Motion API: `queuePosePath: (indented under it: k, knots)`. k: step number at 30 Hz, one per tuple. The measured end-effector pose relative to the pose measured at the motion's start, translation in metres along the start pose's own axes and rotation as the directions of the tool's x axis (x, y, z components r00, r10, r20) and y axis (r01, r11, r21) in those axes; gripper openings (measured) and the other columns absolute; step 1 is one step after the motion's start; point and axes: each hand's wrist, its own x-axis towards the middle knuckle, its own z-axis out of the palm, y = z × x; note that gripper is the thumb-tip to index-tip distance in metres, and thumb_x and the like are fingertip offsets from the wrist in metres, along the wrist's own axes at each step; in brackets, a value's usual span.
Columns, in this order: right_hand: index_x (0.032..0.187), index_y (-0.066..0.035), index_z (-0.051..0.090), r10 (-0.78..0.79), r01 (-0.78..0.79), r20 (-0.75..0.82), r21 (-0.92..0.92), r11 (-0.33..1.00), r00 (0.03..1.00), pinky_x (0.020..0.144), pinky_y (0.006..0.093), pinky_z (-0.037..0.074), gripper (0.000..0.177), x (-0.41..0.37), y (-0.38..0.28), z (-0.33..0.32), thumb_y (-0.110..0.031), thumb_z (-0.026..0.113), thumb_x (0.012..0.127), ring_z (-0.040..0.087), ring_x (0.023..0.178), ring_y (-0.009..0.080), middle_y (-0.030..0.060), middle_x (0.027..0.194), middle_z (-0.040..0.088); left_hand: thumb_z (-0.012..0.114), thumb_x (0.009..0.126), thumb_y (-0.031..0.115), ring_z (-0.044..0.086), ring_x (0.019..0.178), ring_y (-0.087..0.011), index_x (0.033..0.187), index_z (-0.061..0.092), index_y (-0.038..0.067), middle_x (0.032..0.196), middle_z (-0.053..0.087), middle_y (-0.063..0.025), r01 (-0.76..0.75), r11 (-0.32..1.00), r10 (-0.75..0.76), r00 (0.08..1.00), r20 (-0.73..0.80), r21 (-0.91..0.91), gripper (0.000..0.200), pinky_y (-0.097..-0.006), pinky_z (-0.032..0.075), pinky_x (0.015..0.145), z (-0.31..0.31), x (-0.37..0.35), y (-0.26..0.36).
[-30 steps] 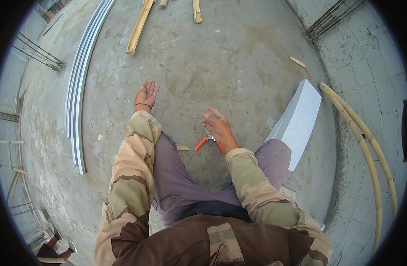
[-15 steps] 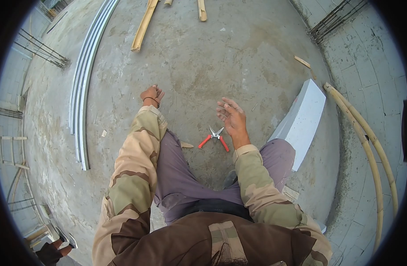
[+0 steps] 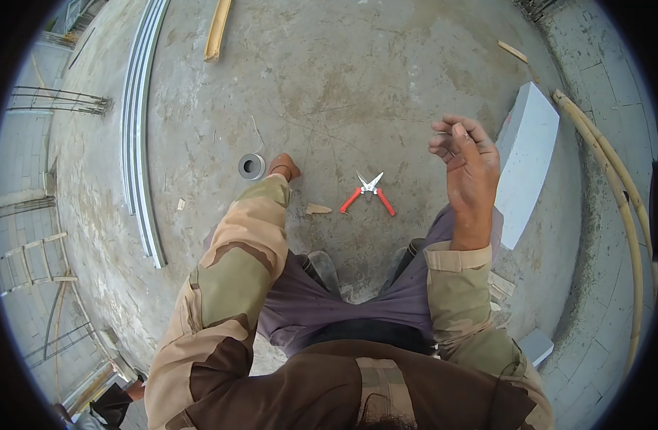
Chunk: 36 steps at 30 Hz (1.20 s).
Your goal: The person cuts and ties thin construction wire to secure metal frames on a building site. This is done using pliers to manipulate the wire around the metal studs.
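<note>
My left hand [image 3: 285,167] is low over the concrete, just right of a grey roll [image 3: 251,166] with a hole in its middle. A thin pale strand rises from the roll. The hand looks closed, its fingers mostly turned away. Raised higher on the right, my right hand [image 3: 472,165] has curled fingers and its thumb near the index finger; whatever may be pinched there is too small to make out. Red-handled snips [image 3: 369,188] lie on the floor between my hands, blades spread apart. A small wood scrap [image 3: 318,208] is left of the snips.
Long metal channels [image 3: 134,115] lie at left. A white foam-like block [image 3: 527,154] stands beside my right leg, with bamboo poles [image 3: 616,193] against the wall beyond it. A split bamboo piece [image 3: 216,32] lies ahead. Rebar [image 3: 64,100] sticks out at left.
My right hand has risen and moved right, its fingers curling more. My left hand now sits right of the roll, which has come into sight. The view has shifted; the snips stay on the floor.
</note>
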Motion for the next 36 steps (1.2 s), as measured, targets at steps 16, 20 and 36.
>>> queuePosePath:
  k: [16,20,36]
  knots:
    - [0.099,0.002,0.070,0.257,-0.186,0.075,-0.502,0.845,0.964,0.063,0.0268,0.050,0.019,0.022,0.055,-0.006,-0.016,0.068,0.096,0.062,0.067,0.0117,0.0069,0.080,0.070,0.080,0.089,0.024,0.071,0.079,-0.0217,0.101,0.070,0.001,0.091,0.074,-0.0101,-0.379,0.120,-0.599,0.710,-0.371,-0.918,0.028,-0.0325,0.056,0.068,-0.094,-0.076,0.064]
    - [0.098,0.004,0.072,0.578,-0.215,0.465,-0.624,0.752,0.671,0.062,0.0258,0.050,0.021,0.009,0.059,0.038,-0.017,0.067,0.097,0.061,0.064,0.0113,0.0069,0.079,0.071,0.075,0.095,0.026,0.068,0.076,-0.0103,0.101,0.065,0.007,0.092,0.073,-0.0074,-0.416,-0.561,-0.274,0.909,-0.314,-0.716,0.022,-0.0192,0.055,0.060,-0.156,-0.162,0.065]
    - [0.119,0.008,0.062,0.110,-0.099,0.164,-0.077,0.992,0.980,0.086,0.0334,0.059,0.024,0.021,0.125,0.021,-0.004,0.064,0.099,0.072,0.092,0.0210,0.0171,0.102,0.073,0.078,0.092,0.016,0.066,0.069,-0.0126,0.095,0.066,0.003,0.085,0.069,-0.0056,-0.216,-0.386,0.112,0.954,-0.278,-0.897,0.019,-0.0246,0.056,0.060,-0.097,-0.176,0.158]
